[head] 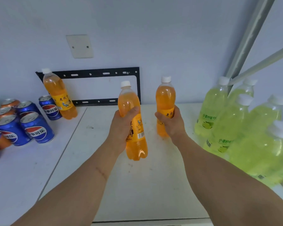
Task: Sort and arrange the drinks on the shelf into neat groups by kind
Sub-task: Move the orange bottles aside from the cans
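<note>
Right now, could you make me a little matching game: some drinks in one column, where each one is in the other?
Drinks:
1. blue cola cans
2. pale green plastic bottles
3. orange soda bottle with barcode showing
4. orange soda bottle standing alone

Places:
A. held in the left hand
B. grouped at the right
C. at the back wall, beside a can
D. clustered at the left

Pairs: 1-D, 2-B, 3-A, 4-C

Plain stockroom or office back corner: bare pale wall (137, 30) with blank switch plate (79, 46), black metal mounting bracket (95, 73), white tabletop (145, 185), grey metal shelving post (250, 36).
</note>
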